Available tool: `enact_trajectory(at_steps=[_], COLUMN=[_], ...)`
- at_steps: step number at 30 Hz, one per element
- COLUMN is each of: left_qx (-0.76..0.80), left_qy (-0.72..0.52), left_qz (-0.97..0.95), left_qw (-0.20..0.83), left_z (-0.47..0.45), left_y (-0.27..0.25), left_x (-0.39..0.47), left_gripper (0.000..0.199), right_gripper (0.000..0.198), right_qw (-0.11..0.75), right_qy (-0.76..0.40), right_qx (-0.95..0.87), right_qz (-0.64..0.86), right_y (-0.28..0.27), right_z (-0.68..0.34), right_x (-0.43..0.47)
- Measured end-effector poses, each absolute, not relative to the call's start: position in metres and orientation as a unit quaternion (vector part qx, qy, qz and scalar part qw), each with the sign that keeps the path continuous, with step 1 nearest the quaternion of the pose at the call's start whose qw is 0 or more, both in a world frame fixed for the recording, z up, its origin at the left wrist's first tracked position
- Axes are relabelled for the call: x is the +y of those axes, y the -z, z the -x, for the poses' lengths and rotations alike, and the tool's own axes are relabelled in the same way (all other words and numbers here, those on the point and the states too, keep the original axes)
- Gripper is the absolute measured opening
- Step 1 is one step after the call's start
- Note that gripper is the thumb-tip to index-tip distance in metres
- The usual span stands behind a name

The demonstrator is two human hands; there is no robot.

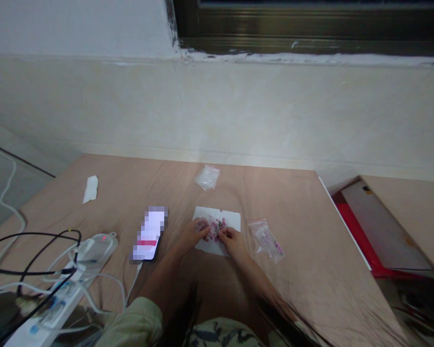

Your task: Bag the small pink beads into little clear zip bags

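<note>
A white sheet of paper (pixel 211 246) lies on the table in front of me. Over it, between my hands, is a small clear plastic bag (pixel 213 226) with pink and dark bead-like pieces. My left hand (pixel 194 235) pinches the bag's left side, its fingertips partly hidden by the shiny plastic. Thumb and fingers of my right hand (pixel 235 241) are pinched together at the right edge of the pink pieces; what is between them is too small to make out. Just right of the paper rests another clear zip bag (pixel 267 241) with some pink pieces inside.
A crumpled clear bag (pixel 207 177) lies behind the paper. Left of my hands is a lit phone (pixel 150 233) on a charging cable. A power strip (pixel 90 255) with tangled cords fills the left front. A white scrap (pixel 90 189) lies far left; the table's right edge borders a red-lined compartment (pixel 361 241).
</note>
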State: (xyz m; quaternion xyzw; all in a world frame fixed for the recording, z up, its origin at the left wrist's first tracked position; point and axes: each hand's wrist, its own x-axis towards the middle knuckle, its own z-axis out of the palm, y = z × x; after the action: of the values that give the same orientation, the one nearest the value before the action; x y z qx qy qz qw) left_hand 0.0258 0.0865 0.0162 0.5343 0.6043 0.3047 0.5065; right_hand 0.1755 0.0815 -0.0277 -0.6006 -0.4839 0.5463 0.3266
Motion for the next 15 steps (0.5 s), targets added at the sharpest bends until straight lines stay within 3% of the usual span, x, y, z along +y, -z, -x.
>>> enact_trajectory(at_steps=[8,15], left_qx=[0.618,0.584], left_qy=[-0.277,-0.323], left_qz=[-0.536,-0.512], left_qw=[0.503,0.541], left_z=[-0.026,-0.02], left_y=[-0.023,-0.013], left_x=[0.085,0.083], left_gripper=[0.026,0.02], right_gripper=[0.024,0.021], right_qw=[0.32,0.339], right_qy=[-0.558,-0.561], right_qx=[-0.483,-0.485], right_qz=[0.594,0.579], right_y=[0.029,0.02], right_z=[-0.176,-0.177], right_x=[0.083,0.083])
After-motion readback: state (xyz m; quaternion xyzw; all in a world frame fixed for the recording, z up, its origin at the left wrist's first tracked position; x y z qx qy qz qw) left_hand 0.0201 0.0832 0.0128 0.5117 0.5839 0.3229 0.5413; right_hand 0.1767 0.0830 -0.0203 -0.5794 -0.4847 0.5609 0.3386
